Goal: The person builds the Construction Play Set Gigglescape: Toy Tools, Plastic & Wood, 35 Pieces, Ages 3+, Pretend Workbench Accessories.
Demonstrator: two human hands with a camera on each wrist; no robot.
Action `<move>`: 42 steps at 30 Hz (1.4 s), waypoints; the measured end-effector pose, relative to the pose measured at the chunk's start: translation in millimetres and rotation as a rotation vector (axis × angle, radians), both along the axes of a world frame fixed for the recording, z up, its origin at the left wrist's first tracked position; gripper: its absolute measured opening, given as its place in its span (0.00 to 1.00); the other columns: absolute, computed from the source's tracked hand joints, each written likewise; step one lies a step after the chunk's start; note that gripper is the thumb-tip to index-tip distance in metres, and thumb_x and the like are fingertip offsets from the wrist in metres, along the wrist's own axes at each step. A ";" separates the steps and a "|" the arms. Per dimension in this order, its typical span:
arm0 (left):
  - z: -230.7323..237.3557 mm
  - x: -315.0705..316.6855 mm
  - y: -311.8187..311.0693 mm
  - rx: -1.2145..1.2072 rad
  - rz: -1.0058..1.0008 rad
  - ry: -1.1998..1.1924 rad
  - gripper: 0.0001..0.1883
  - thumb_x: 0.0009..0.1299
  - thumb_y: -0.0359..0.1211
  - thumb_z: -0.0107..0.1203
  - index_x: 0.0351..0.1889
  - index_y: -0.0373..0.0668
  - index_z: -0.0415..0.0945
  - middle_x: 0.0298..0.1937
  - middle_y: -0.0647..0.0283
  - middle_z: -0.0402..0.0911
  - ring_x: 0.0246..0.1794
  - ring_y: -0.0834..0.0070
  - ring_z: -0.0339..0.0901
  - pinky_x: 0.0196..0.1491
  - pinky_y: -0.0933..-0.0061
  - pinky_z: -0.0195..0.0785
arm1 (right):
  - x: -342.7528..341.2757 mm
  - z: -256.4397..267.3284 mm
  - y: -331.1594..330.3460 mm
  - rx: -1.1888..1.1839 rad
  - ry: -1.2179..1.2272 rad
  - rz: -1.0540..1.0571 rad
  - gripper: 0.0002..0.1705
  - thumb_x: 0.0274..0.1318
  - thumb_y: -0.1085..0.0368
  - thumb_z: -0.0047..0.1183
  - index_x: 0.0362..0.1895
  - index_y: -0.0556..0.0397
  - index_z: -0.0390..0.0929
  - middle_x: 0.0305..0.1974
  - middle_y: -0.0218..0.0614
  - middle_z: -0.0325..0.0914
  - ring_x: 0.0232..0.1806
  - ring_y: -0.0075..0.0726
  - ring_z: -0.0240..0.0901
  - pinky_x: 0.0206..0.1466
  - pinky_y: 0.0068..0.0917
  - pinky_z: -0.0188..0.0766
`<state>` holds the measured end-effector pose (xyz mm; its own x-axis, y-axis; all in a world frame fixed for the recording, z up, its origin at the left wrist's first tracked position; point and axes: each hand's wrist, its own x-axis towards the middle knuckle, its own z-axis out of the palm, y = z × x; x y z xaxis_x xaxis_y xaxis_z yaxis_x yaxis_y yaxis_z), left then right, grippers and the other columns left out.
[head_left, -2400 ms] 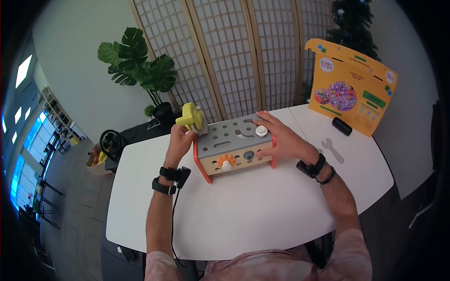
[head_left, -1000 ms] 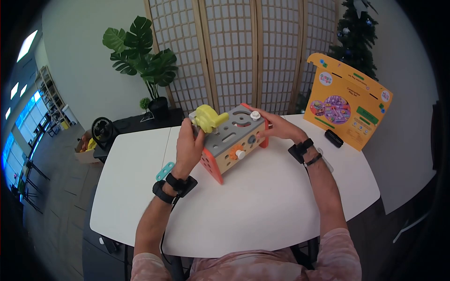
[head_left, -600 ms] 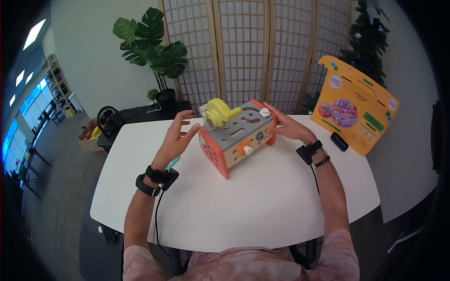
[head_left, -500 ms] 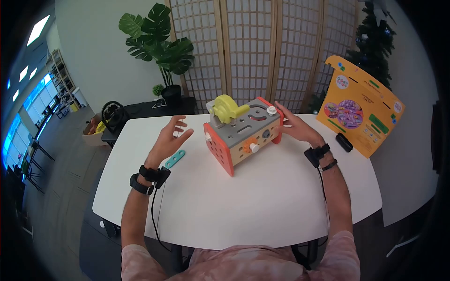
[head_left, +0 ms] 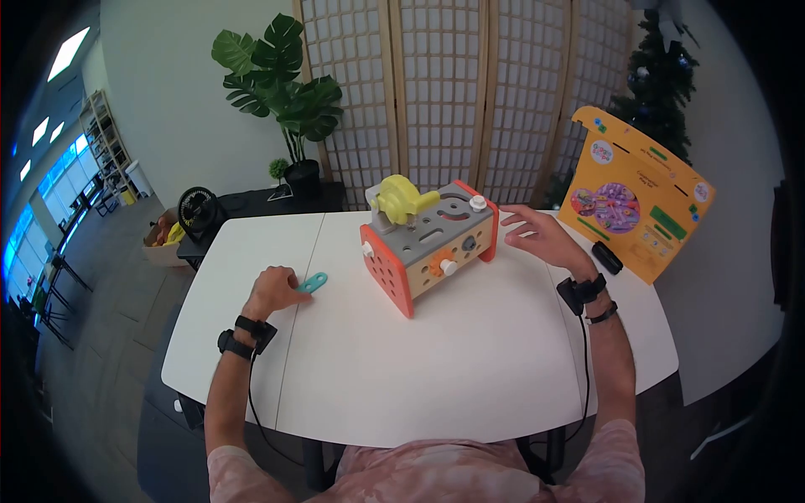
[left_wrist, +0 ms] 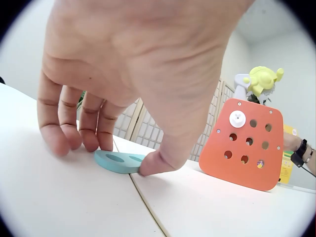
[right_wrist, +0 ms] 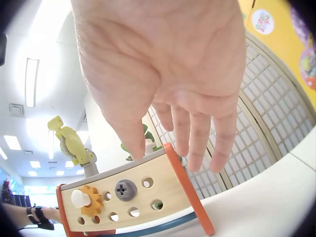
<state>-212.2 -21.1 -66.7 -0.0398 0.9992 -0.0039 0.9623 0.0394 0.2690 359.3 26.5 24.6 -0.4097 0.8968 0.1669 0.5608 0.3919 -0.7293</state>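
My left hand (head_left: 272,291) is low over the table on the left, at a flat teal strip with holes (head_left: 314,282). In the left wrist view the thumb presses one end of this strip (left_wrist: 118,162), and the curled fingertips come down along its far edge. A toy workbench (head_left: 423,243) with a grey top and red end panels stands at an angle mid-table. On its near-left corner sits a yellow toy circular saw (head_left: 400,199). My right hand (head_left: 545,241), fingers loosely extended and holding nothing, hovers beside the bench's right end.
An orange gear (right_wrist: 92,201) with a white peg and a grey screw head (right_wrist: 125,190) are on the bench's front. A white bolt (head_left: 477,203) tops its right end. The yellow carton (head_left: 641,201) and a black case (head_left: 607,258) stand at the back right.
The workbench has been turned at an angle, its left end nearer. My left hand has left its saw end and moved left, down to the teal strip. My right hand has drawn off its right end.
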 end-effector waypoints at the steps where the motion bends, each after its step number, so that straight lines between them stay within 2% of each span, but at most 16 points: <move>1: 1.5 0.2 0.9 0.027 -0.018 -0.006 0.21 0.56 0.45 0.82 0.34 0.38 0.88 0.32 0.58 0.91 0.33 0.68 0.87 0.43 0.69 0.79 | -0.1 0.9 -1.5 -0.012 0.005 0.008 0.36 0.73 0.63 0.67 0.81 0.46 0.70 0.65 0.41 0.84 0.63 0.37 0.85 0.61 0.33 0.84; 5: 33.5 11.9 -9.3 0.052 -0.061 -0.149 0.17 0.57 0.39 0.79 0.34 0.37 0.88 0.30 0.60 0.90 0.29 0.71 0.87 0.40 0.72 0.79 | 1.1 -0.2 -4.6 0.090 0.005 0.019 0.28 0.73 0.62 0.67 0.74 0.48 0.78 0.59 0.38 0.87 0.58 0.33 0.87 0.57 0.29 0.84; 7: 52.2 23.3 -13.4 0.172 -0.260 -0.378 0.14 0.57 0.34 0.77 0.35 0.36 0.88 0.29 0.62 0.89 0.29 0.75 0.87 0.38 0.73 0.79 | -4.8 8.1 -10.9 0.109 -0.038 0.025 0.18 0.74 0.63 0.66 0.63 0.51 0.87 0.53 0.36 0.90 0.53 0.28 0.88 0.52 0.27 0.83; 8: 63.5 33.4 -16.2 0.220 -0.335 -0.387 0.14 0.57 0.33 0.77 0.36 0.35 0.87 0.30 0.63 0.89 0.31 0.76 0.88 0.35 0.74 0.79 | -9.4 9.7 -13.9 0.102 -0.039 0.029 0.18 0.74 0.63 0.66 0.63 0.51 0.87 0.53 0.36 0.90 0.53 0.28 0.88 0.52 0.27 0.83; 10: 87.6 60.9 -22.9 0.224 -0.371 -0.416 0.14 0.57 0.33 0.76 0.36 0.35 0.87 0.32 0.63 0.90 0.31 0.76 0.88 0.34 0.76 0.78 | -22.1 11.6 -18.9 0.179 0.012 0.073 0.13 0.71 0.64 0.67 0.55 0.54 0.90 0.41 0.33 0.91 0.38 0.22 0.85 0.43 0.24 0.80; 13: 114.4 104.5 -27.4 0.252 -0.449 -0.448 0.16 0.56 0.35 0.76 0.37 0.35 0.86 0.35 0.61 0.90 0.30 0.75 0.88 0.34 0.76 0.79 | -46.0 11.0 -27.2 0.230 0.070 0.161 0.11 0.70 0.64 0.68 0.52 0.54 0.92 0.36 0.31 0.90 0.34 0.23 0.84 0.41 0.24 0.80; 17: 112.8 138.7 -8.9 0.316 -0.571 -0.461 0.19 0.55 0.37 0.77 0.39 0.34 0.86 0.39 0.59 0.90 0.28 0.73 0.87 0.35 0.74 0.80 | -78.5 19.4 -39.1 0.252 0.019 0.253 0.10 0.72 0.65 0.66 0.52 0.54 0.91 0.43 0.32 0.93 0.42 0.27 0.89 0.45 0.25 0.81; 18: 110.7 142.7 -3.1 0.290 -0.564 -0.445 0.20 0.55 0.38 0.77 0.40 0.35 0.86 0.39 0.59 0.89 0.28 0.73 0.86 0.35 0.74 0.80 | -87.8 16.3 -40.3 0.271 0.034 0.248 0.12 0.70 0.63 0.68 0.53 0.54 0.91 0.50 0.35 0.92 0.50 0.35 0.89 0.58 0.36 0.83; 19: 107.3 144.9 2.4 0.292 -0.571 -0.445 0.20 0.55 0.38 0.77 0.40 0.35 0.86 0.39 0.59 0.89 0.28 0.73 0.86 0.35 0.74 0.80 | -95.5 12.6 -40.1 0.275 0.033 0.242 0.12 0.70 0.63 0.68 0.53 0.54 0.91 0.50 0.35 0.92 0.50 0.35 0.89 0.58 0.36 0.83; 21: 102.6 148.9 9.9 0.285 -0.586 -0.408 0.19 0.56 0.35 0.78 0.42 0.35 0.85 0.42 0.61 0.89 0.30 0.75 0.86 0.33 0.77 0.81 | -108.8 6.1 -38.4 0.526 0.062 0.287 0.17 0.68 0.59 0.69 0.54 0.57 0.89 0.51 0.38 0.89 0.55 0.43 0.84 0.66 0.41 0.77; 22: 102.3 150.4 10.3 0.284 -0.591 -0.406 0.19 0.56 0.35 0.78 0.42 0.35 0.85 0.42 0.61 0.89 0.30 0.75 0.86 0.33 0.77 0.81 | -113.6 4.6 -37.7 0.492 0.075 0.307 0.18 0.68 0.59 0.68 0.55 0.58 0.88 0.52 0.38 0.88 0.59 0.46 0.82 0.74 0.45 0.71; 32: 86.7 154.2 15.3 0.301 -0.584 -0.610 0.17 0.62 0.34 0.77 0.44 0.36 0.87 0.40 0.64 0.86 0.33 0.79 0.82 0.35 0.78 0.78 | -120.9 -17.6 -21.5 0.465 0.082 0.252 0.12 0.65 0.63 0.70 0.45 0.59 0.88 0.44 0.39 0.88 0.50 0.44 0.83 0.65 0.41 0.75; 34: 85.1 156.5 13.9 0.313 -0.583 -0.622 0.17 0.62 0.34 0.76 0.45 0.36 0.87 0.40 0.64 0.85 0.34 0.79 0.81 0.36 0.78 0.78 | -121.1 -12.9 -23.2 0.403 0.075 0.221 0.12 0.63 0.64 0.72 0.47 0.58 0.90 0.48 0.40 0.90 0.52 0.46 0.87 0.85 0.51 0.65; 35: 86.4 156.6 13.3 0.297 -0.577 -0.614 0.16 0.62 0.33 0.76 0.45 0.36 0.87 0.40 0.65 0.84 0.34 0.79 0.80 0.36 0.78 0.78 | -120.5 -13.3 -21.9 0.404 0.072 0.223 0.12 0.63 0.64 0.72 0.47 0.58 0.90 0.48 0.40 0.90 0.52 0.46 0.87 0.85 0.51 0.65; 37: 86.1 155.9 14.8 0.283 -0.572 -0.606 0.16 0.63 0.33 0.76 0.45 0.36 0.87 0.40 0.65 0.84 0.35 0.79 0.80 0.36 0.77 0.78 | -119.5 -15.7 -18.7 0.468 0.070 0.260 0.12 0.65 0.63 0.70 0.45 0.58 0.88 0.44 0.39 0.88 0.50 0.45 0.83 0.58 0.40 0.78; 42: 81.6 155.3 18.9 0.271 -0.577 -0.627 0.15 0.64 0.32 0.74 0.46 0.36 0.87 0.40 0.65 0.82 0.37 0.80 0.78 0.37 0.77 0.78 | -118.8 -17.8 -16.7 0.486 0.074 0.251 0.12 0.66 0.62 0.70 0.45 0.58 0.88 0.45 0.38 0.87 0.51 0.46 0.82 0.57 0.40 0.79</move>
<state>-56.8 -2.2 14.8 0.3994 0.8330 0.3829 0.4861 -0.5466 0.6819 240.4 9.8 6.7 -0.5725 0.5855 0.5739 0.3607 0.8085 -0.4650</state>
